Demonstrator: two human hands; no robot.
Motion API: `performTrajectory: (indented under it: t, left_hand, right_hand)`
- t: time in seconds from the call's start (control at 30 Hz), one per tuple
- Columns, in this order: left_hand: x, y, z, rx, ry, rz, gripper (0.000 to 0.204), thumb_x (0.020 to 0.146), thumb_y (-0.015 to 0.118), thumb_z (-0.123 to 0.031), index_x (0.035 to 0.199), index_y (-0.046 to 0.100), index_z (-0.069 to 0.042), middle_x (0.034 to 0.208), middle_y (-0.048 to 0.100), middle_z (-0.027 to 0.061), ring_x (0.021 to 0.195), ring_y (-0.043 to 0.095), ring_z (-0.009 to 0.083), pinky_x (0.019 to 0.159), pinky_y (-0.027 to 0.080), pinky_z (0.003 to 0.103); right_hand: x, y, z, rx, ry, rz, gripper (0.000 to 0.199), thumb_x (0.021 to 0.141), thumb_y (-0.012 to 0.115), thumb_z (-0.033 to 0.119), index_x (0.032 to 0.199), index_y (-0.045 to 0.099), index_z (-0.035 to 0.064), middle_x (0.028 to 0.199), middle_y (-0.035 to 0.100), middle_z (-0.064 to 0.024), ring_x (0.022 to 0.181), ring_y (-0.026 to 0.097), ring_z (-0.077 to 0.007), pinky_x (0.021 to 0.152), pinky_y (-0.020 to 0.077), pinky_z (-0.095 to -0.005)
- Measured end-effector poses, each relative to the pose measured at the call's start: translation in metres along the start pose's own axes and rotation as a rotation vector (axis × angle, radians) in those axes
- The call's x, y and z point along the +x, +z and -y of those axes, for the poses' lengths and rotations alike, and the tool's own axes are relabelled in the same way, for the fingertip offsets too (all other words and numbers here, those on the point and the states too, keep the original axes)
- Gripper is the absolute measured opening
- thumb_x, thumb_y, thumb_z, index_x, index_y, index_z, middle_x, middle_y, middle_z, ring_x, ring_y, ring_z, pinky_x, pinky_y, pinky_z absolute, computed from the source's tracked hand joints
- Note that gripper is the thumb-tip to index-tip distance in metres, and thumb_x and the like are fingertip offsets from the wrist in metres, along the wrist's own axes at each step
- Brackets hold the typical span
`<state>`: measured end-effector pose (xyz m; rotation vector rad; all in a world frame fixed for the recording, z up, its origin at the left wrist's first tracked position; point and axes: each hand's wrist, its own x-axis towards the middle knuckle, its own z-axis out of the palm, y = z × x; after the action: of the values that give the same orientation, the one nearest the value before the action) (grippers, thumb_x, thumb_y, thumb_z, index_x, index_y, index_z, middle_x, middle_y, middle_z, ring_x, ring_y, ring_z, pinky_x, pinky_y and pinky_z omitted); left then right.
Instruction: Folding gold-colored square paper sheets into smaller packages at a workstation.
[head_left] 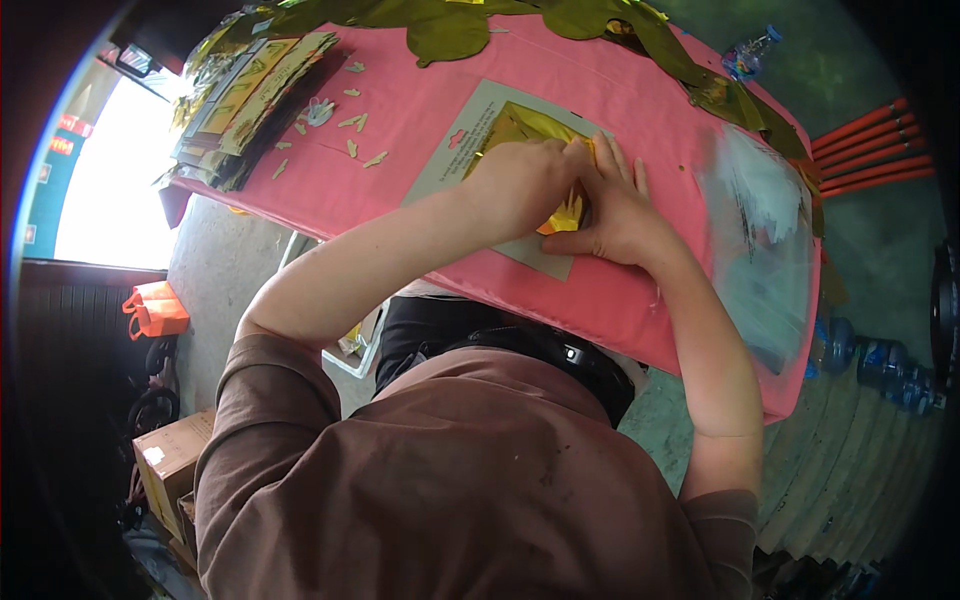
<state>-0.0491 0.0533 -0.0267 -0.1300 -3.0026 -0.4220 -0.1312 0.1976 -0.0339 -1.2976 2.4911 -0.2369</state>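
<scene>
A grey backing card (436, 178) with a red hang-hole mark lies on the pink-covered table in front of me. Shiny gold foil (522, 122) covers its middle, and a crumpled part shows between my hands. My left hand (530, 185) is closed over the foil, its knuckles up. What its fingertips pinch is hidden beneath them. My right hand (625, 218) lies spread over the card's right side, thumb toward me and fingers pointing away. Its inner edge meets the left fingertips.
A pile of cards with gold foil (250, 105) sits at the table's far left, beside small pale scraps (352, 148). Clear plastic bags (760, 240) cover the right end. Olive-gold sheeting (450, 35) runs along the far edge. A plastic bottle (750, 55) is beyond the far right corner.
</scene>
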Motion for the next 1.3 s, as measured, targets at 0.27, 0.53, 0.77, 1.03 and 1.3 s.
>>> performTrajectory:
  t: [0.27, 0.53, 0.77, 1.03, 1.3]
  left_hand:
    - [-0.020, 0.002, 0.062, -0.006, 0.181, -0.073, 0.065, 0.086, 0.054, -0.046, 0.138, 0.034, -0.013, 0.143, 0.033, 0.0137, 0.135, 0.024, 0.0309, 0.110, 0.019, 0.049]
    - [-0.017, 0.006, 0.062, 0.128, 0.224, 0.021, 0.073, 0.083, 0.050, -0.058, 0.141, 0.032, -0.017, 0.147, 0.026, 0.0101, 0.138, 0.018, 0.0305, 0.111, 0.012, 0.050]
    - [-0.022, 0.008, 0.061, 0.148, 0.223, -0.025, 0.073, 0.082, 0.053, -0.057, 0.140, 0.034, -0.016, 0.146, 0.029, 0.0106, 0.137, 0.020, 0.0304, 0.110, 0.015, 0.049]
    - [-0.020, 0.008, 0.062, 0.098, 0.224, -0.026, 0.072, 0.080, 0.056, -0.055, 0.139, 0.036, -0.016, 0.146, 0.030, 0.0107, 0.136, 0.022, 0.0305, 0.110, 0.016, 0.049]
    - [-0.020, 0.008, 0.062, 0.103, 0.235, -0.054, 0.073, 0.079, 0.054, -0.059, 0.137, 0.039, -0.017, 0.145, 0.031, 0.0100, 0.136, 0.023, 0.0301, 0.109, 0.017, 0.050]
  right_hand:
    - [0.005, 0.008, -0.002, -0.048, -0.016, -0.021, 0.131, 0.052, 0.071, 0.068, 0.145, 0.007, 0.0032, 0.149, 0.005, -0.0242, 0.141, 0.001, -0.0305, 0.111, -0.0012, -0.0494]
    - [0.005, 0.008, -0.004, -0.057, -0.010, -0.046, 0.130, 0.054, 0.071, 0.067, 0.145, 0.004, 0.0021, 0.150, 0.004, -0.0224, 0.141, 0.001, -0.0284, 0.111, -0.0006, -0.0479]
    - [-0.015, 0.007, -0.018, 0.081, -0.040, -0.109, 0.122, 0.060, 0.072, 0.060, 0.145, 0.007, 0.0017, 0.151, 0.009, -0.0181, 0.141, 0.006, -0.0251, 0.112, 0.0000, -0.0442]
    - [-0.017, 0.007, -0.010, 0.011, -0.023, -0.077, 0.118, 0.061, 0.071, 0.059, 0.145, 0.010, 0.0027, 0.151, 0.010, -0.0173, 0.141, 0.005, -0.0255, 0.112, -0.0005, -0.0455]
    - [-0.013, 0.006, -0.028, 0.153, -0.083, -0.015, 0.101, 0.074, 0.066, 0.050, 0.146, 0.010, 0.0064, 0.152, 0.008, -0.0128, 0.142, 0.001, -0.0207, 0.111, -0.0035, -0.0450]
